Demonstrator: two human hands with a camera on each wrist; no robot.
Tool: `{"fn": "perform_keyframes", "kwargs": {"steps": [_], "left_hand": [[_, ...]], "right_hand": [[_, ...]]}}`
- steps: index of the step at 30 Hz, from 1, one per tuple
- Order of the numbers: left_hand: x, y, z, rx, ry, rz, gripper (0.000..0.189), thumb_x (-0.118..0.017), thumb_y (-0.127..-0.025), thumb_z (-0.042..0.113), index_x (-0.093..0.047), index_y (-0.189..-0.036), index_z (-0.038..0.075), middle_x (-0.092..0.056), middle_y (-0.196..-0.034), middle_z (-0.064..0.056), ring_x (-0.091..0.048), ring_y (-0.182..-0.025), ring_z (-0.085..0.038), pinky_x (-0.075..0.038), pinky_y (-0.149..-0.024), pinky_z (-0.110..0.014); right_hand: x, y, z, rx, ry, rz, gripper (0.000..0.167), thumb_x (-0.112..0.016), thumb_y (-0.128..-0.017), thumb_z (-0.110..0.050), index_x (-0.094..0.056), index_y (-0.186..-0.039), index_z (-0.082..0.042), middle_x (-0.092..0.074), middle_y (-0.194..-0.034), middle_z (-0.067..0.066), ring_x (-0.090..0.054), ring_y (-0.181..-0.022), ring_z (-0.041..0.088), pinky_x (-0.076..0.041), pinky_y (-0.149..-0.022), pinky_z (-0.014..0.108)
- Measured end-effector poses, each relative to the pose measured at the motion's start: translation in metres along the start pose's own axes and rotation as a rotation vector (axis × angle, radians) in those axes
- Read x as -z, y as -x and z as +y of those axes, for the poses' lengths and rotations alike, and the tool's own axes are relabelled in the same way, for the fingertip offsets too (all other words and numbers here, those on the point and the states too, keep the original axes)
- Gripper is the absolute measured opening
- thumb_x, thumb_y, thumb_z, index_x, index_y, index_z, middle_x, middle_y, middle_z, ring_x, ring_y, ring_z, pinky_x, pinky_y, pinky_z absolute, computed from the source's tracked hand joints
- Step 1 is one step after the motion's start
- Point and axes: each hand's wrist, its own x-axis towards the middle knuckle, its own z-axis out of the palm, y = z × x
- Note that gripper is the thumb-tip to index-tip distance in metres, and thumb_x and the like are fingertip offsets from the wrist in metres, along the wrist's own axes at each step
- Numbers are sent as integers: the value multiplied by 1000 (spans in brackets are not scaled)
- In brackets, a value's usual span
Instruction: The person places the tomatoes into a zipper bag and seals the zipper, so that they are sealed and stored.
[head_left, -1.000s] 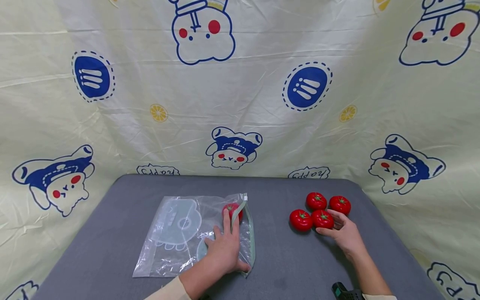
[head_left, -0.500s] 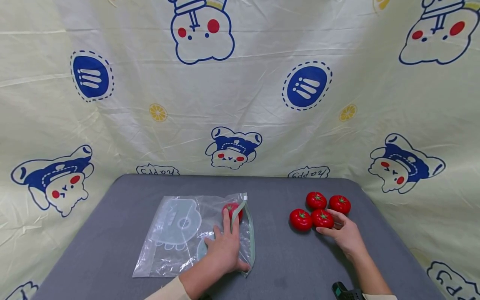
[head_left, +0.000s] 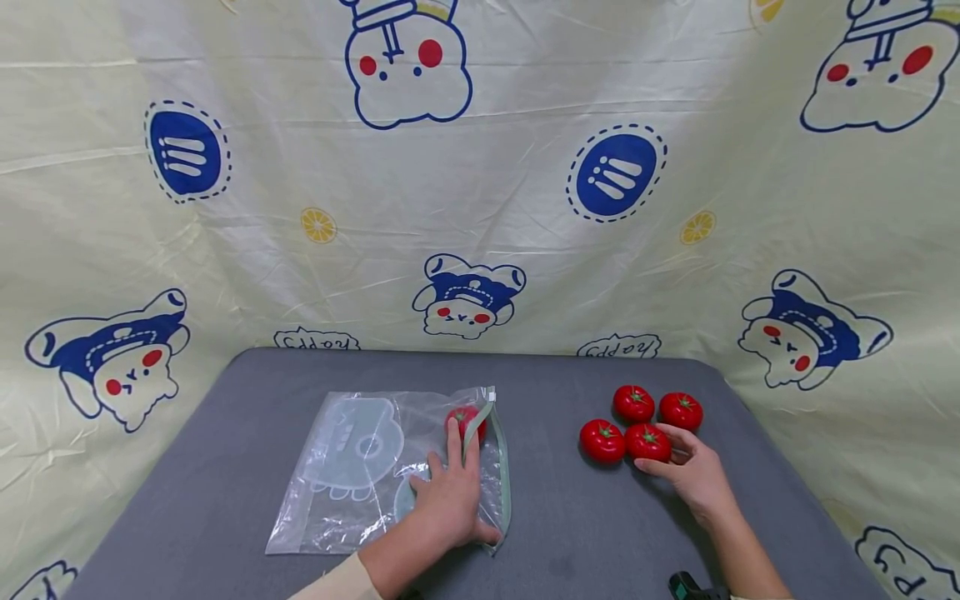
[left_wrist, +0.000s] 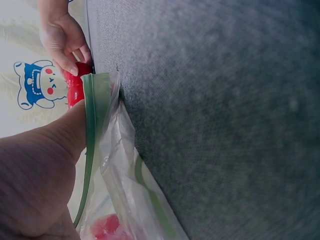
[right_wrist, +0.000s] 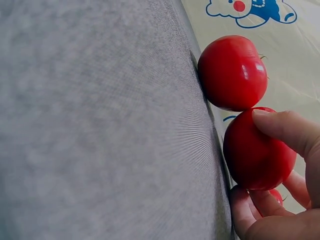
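Note:
My left hand point(head_left: 450, 500) lies with spread fingers on a clear zip bag point(head_left: 322, 529) with a pale green zip edge. One tomato point(head_left: 460, 418) is inside the bag, near its zip end by my left fingertips; the left wrist view shows it blurred through the plastic point(left_wrist: 107, 227). My right hand point(head_left: 701, 479) holds another red tomato point(head_left: 647, 442) between thumb and fingers, as the right wrist view shows closely. That tomato point(right_wrist: 257, 152) sits at the front of a tight cluster on the table and touches a neighbouring tomato point(right_wrist: 232, 72).
The other tomatoes in the cluster are one at the left point(head_left: 602, 441), one at the back point(head_left: 633, 403) and one at the right point(head_left: 681, 411). A grey cloth-covered table point(head_left: 555, 500) lies under everything. A printed curtain point(head_left: 525, 167) hangs behind it.
My right wrist has shifted very slightly, with the fingers still around the tomato. The left hand and the bag have not visibly moved.

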Motion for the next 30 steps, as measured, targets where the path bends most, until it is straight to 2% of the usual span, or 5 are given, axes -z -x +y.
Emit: {"fn": "perform_keyframes", "kwargs": {"steps": [10,19,28,30], "left_hand": [[3,2,1,-2,13,-4,142,-98,-53,55,-18,-164,16,3,-173,-15,-35,-143,-59,-35,-101,-83],[4,2,1,-7,27,-4,140,-98,-54,53,-19,-163,15,2,-173,-16,-35,-143,-59,-34,-101,-83],[2,1,0,0,20,0,141,-98,-54,54,-19,-164,16,3,-173,-15,-36,-142,-59,-35,-101,-83],[2,2,0,-3,14,4,142,-98,-53,55,-18,-164,16,3,-173,-16,-36,-142,-59,-35,-101,-83]], "right_hand": [[0,6,-1,-9,-53,15,85,-85,-86,-30,-39,-155,-10,-39,-155,23,-47,-128,35,-49,-79,18],[0,13,-4,-18,-132,-6,87,-85,-86,-29,-36,-156,-10,-33,-158,22,-44,-135,43,-49,-79,13],[0,21,-8,-16,-146,17,84,-86,-84,-30,-41,-152,-12,-38,-152,16,-53,-122,31,-53,-81,18],[-1,23,-8,-17,-148,20,84,-87,-84,-30,-41,-151,-12,-39,-151,14,-56,-116,25,-54,-81,18]]}}
